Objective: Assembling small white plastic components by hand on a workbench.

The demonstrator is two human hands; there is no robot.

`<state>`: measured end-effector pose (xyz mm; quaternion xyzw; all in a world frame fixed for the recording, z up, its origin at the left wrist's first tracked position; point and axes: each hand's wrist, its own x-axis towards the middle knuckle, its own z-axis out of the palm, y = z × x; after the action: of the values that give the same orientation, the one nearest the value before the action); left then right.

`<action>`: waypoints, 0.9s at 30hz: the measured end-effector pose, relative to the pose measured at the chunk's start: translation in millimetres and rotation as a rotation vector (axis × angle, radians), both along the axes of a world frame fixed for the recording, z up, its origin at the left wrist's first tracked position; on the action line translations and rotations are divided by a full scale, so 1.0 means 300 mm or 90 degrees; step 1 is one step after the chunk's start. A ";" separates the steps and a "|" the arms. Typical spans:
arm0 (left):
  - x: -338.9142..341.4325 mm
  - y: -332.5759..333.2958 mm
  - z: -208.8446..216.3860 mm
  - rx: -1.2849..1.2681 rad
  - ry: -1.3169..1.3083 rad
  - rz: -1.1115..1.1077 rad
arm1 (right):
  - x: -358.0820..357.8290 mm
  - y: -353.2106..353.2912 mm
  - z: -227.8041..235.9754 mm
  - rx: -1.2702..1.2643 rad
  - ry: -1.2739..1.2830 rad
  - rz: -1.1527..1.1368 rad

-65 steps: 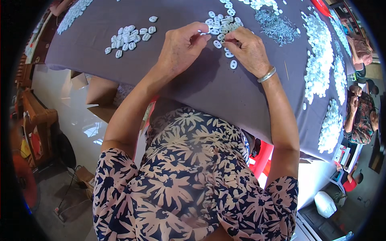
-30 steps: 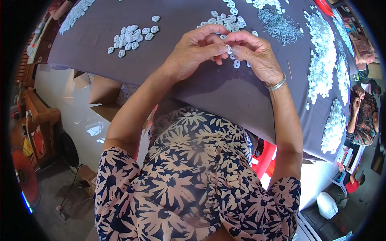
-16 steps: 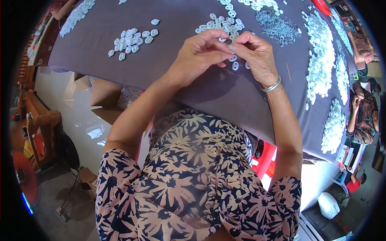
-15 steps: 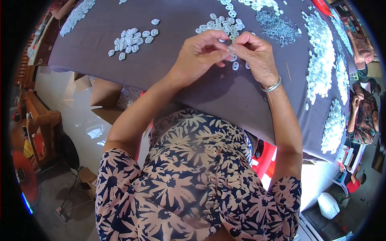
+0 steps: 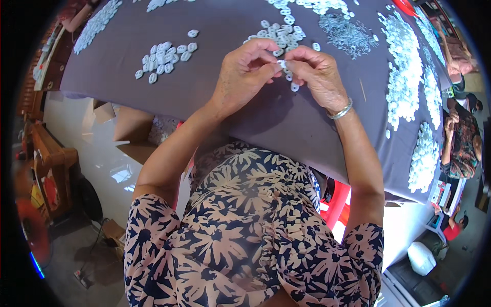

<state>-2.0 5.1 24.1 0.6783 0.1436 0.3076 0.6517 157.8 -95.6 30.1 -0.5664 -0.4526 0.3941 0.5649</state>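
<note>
Above the near part of the cloth-covered table (image 5: 302, 123), my left hand (image 5: 244, 71) and my right hand (image 5: 318, 77) meet fingertip to fingertip. Thumb and forefinger of each are pinched on one small white plastic piece (image 5: 282, 63), partly hidden by the fingers. Just beyond and under the hands lies a loose heap of white oval pieces with holes (image 5: 286, 35). A few strays, such as an oval piece (image 5: 295, 87), rest just below the fingers. To the left is a smaller group of similar ovals (image 5: 164, 57).
Small grey metal bits (image 5: 348, 36) are heaped beyond my right hand. A thin stick (image 5: 362, 89) lies right of my wrist. Long piles of white pieces (image 5: 404, 71) run along the right side. Another person (image 5: 460, 138) sits at the right; a cardboard box (image 5: 132, 124) stands on the floor at left.
Both hands have shifted slightly left in the picture, with the whole view shifting a little too. The white piece between the fingertips now shows more plainly.
</note>
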 end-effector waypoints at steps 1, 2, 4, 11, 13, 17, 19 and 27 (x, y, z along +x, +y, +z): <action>0.001 0.001 -0.008 0.004 -0.009 0.009 | -0.007 0.002 -0.006 0.000 0.021 0.003; 0.003 -0.001 -0.009 0.006 -0.016 -0.004 | -0.008 0.005 -0.010 0.002 0.042 0.007; -0.008 -0.001 -0.012 0.001 0.008 0.038 | -0.015 0.008 -0.015 0.018 0.025 0.019; -0.009 0.025 -0.021 -0.024 0.004 -0.002 | -0.018 0.010 -0.031 0.067 -0.061 0.011; -0.006 0.021 -0.013 -0.032 -0.005 0.001 | 0.002 0.016 -0.018 0.069 -0.069 0.039; 0.006 0.022 -0.033 -0.033 -0.025 0.007 | 0.105 0.025 0.012 0.110 -0.233 -0.105; 0.019 0.017 -0.042 -0.051 -0.029 -0.013 | 0.203 0.002 0.037 0.027 -0.224 -0.183; 0.040 0.016 -0.091 -0.097 -0.031 -0.041 | 0.287 -0.052 -0.029 -0.112 -0.477 -0.222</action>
<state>10.0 9.9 -3.1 0.6236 0.1286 0.2910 0.7141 243.9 -111.1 21.5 -0.7849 -0.4884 0.0963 0.3689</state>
